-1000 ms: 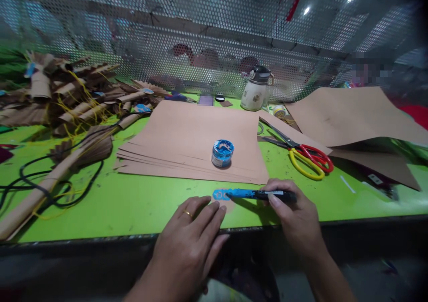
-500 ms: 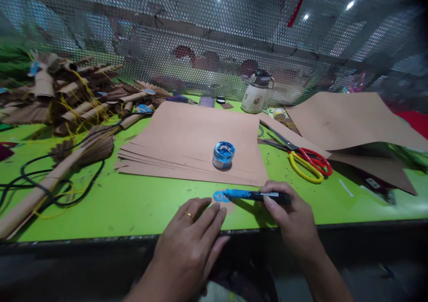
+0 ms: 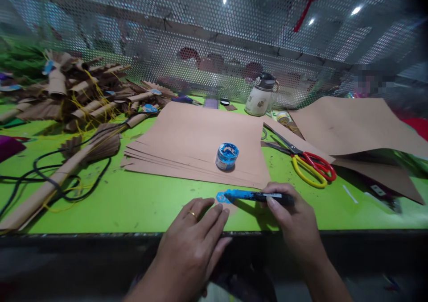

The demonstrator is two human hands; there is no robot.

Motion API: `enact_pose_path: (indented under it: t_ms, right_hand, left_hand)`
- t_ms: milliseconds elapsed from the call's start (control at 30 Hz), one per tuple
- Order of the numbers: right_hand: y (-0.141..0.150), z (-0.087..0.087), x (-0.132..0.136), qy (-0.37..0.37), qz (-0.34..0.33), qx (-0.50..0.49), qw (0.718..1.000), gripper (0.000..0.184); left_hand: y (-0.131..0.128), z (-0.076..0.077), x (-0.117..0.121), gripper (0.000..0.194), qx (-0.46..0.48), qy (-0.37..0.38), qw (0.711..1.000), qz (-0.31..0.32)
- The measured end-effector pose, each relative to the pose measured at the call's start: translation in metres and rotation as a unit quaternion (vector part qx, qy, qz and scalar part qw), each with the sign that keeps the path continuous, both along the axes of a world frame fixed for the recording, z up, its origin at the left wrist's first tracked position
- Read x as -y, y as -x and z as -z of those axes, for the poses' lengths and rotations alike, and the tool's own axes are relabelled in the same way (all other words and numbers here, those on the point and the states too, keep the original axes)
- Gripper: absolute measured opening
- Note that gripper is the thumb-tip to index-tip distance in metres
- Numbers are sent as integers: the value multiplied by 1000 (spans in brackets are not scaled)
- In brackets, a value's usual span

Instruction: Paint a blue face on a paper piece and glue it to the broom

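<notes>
My left hand (image 3: 197, 235) lies with its fingers stretched out, their tips pressing on a small rounded piece of brown paper (image 3: 230, 208) near the table's front edge. Wet blue paint covers the upper part of that piece. In my right hand (image 3: 294, 217) is a black pen-shaped tool (image 3: 267, 196) with a white label, held level and pointing left. Its front half is coated in blue paint, and its tip touches the painted area. Just behind it, an open jar of blue paint (image 3: 226, 157) stands on a stack of brown paper sheets (image 3: 187, 137).
Scissors (image 3: 312, 168) with red and yellow handles lie right of the stack. Behind them stands a white bottle (image 3: 259, 99). Rolled paper pieces with yellow string (image 3: 90, 97) are heaped at left, near a black cord (image 3: 107, 168). Large paper sheets (image 3: 361, 123) rest at right.
The whole view has shifted slightly, so the table's things appear a little farther right. Both hands keep nearly the same pose, and the tool's tip is still on the blue-painted area.
</notes>
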State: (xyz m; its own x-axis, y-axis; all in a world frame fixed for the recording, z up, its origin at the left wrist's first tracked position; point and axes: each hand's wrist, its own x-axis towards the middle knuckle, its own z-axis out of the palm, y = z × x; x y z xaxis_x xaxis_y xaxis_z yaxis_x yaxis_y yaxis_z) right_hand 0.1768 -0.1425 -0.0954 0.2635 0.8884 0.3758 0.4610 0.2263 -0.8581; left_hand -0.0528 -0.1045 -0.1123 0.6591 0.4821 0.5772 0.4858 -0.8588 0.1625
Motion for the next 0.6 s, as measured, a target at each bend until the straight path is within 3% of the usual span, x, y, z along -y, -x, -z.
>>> enact_pose_path:
  t_ms: [300,600]
  right_hand:
    - [4,0,-3,16,51,-67,996,3]
    - [12,-3,-7,-1,29,-18,999,4]
  left_hand:
    - [0,2,0,35,7,-4,1000,-1]
    - [0,0,0,35,6,-1,1000,1]
